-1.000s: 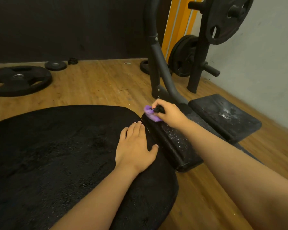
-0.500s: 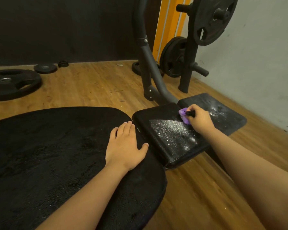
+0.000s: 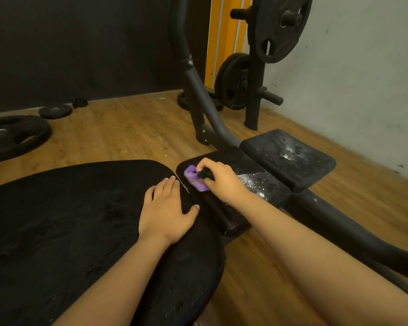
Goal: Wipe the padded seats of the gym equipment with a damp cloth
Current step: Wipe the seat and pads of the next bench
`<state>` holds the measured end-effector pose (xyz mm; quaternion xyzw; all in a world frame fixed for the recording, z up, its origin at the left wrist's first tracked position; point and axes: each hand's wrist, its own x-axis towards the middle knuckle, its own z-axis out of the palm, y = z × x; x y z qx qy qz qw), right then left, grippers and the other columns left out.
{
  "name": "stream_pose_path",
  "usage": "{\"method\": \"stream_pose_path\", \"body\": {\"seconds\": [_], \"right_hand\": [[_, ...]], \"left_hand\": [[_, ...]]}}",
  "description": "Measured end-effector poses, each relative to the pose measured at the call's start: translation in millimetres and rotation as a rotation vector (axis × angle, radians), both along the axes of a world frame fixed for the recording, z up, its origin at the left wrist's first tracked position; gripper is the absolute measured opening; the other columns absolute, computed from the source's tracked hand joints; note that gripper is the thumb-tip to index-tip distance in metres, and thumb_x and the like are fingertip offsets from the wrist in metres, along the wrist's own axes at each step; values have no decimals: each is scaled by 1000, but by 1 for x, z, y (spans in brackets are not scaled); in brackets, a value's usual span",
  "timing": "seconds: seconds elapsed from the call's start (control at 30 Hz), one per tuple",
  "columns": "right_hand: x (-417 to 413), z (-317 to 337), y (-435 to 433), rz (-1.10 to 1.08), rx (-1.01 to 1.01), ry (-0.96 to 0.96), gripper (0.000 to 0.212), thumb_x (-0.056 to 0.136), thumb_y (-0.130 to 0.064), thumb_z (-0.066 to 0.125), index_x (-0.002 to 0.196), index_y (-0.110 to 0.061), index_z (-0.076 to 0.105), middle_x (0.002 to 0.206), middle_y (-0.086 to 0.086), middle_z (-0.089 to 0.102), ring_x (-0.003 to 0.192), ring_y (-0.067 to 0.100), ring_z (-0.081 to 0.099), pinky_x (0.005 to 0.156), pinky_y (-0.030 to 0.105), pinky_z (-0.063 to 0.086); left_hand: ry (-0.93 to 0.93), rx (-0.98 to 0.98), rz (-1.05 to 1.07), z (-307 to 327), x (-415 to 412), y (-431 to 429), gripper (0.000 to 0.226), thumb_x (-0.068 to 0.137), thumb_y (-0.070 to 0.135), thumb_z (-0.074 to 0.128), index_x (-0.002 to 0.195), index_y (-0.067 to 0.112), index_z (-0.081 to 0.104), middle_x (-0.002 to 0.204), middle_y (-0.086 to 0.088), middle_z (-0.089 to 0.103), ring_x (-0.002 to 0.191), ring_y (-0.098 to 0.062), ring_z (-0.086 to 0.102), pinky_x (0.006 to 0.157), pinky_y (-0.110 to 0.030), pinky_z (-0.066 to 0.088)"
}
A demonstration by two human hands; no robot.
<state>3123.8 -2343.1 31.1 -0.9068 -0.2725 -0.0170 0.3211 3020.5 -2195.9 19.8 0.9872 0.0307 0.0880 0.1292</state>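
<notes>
A large black padded seat (image 3: 68, 227) fills the lower left. My left hand (image 3: 166, 210) rests flat on its right edge, fingers straight. Beside it lies a smaller black pad (image 3: 252, 184) with white wet speckles on its right half. My right hand (image 3: 218, 178) grips a purple cloth (image 3: 194, 178) with a dark part in it, pressed onto the near-left end of this pad. A second small pad (image 3: 290, 156), also speckled, sits further right.
A dark metal frame tube (image 3: 205, 97) rises behind the pads and another runs along the floor (image 3: 353, 234) at right. Weight plates hang on a rack (image 3: 278, 27) by the grey wall. Loose plates (image 3: 12, 135) lie on the wooden floor at left.
My right hand has swept the cloth from the right side of the small pad back to its left end. My left hand has stayed put on the large seat.
</notes>
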Motion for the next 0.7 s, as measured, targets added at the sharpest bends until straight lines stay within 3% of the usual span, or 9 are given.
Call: {"method": "stream_pose_path", "body": {"seconds": [0.07, 0.17, 0.27, 0.33, 0.57, 0.7], "right_hand": [[9, 3, -28, -107, 5, -14, 14, 87, -8, 61, 100, -13, 61, 92, 7, 65, 85, 21, 60, 71, 28, 44], [23, 4, -79, -300, 2, -53, 14, 87, -3, 59, 98, -11, 61, 86, 1, 63, 80, 23, 61, 65, 23, 34], [33, 3, -121, -470, -58, -16, 11, 91, -9, 57, 101, -13, 59, 94, 9, 65, 85, 26, 60, 72, 34, 44], [35, 2, -136, -529, -66, 5, 9, 92, -12, 57, 102, -13, 59, 96, 9, 64, 85, 25, 58, 72, 33, 42], [14, 3, -95, -436, -37, -19, 12, 89, -9, 56, 90, -21, 59, 85, 4, 65, 76, 22, 59, 67, 27, 40], [1, 3, -71, -377, -54, -43, 13, 87, -4, 53, 90, -17, 58, 76, -3, 58, 66, 11, 52, 53, 18, 31]], "left_hand": [[9, 8, -3, 0, 0, 1, 80, 91, 63, 36, 153, 16, 19, 161, 1, 16, 148, -13, 8, 121, -35, 7], [1, 14, 2, -2, 0, 1, 80, 91, 64, 35, 153, 15, 19, 161, 1, 15, 148, -13, 8, 120, -35, 7], [-1, 14, 1, -2, 0, 1, 80, 91, 64, 34, 153, 15, 19, 161, 1, 14, 148, -13, 7, 120, -34, 6], [1, 18, 0, -3, 1, 1, 80, 92, 64, 33, 153, 15, 18, 161, 1, 13, 148, -13, 7, 120, -35, 6], [3, 24, 4, -4, 3, 1, 80, 91, 64, 34, 153, 15, 20, 161, 0, 15, 148, -14, 7, 120, -36, 7], [1, 33, 2, -4, 4, 0, 81, 91, 65, 35, 153, 15, 21, 161, 0, 16, 148, -14, 9, 120, -36, 8]]}}
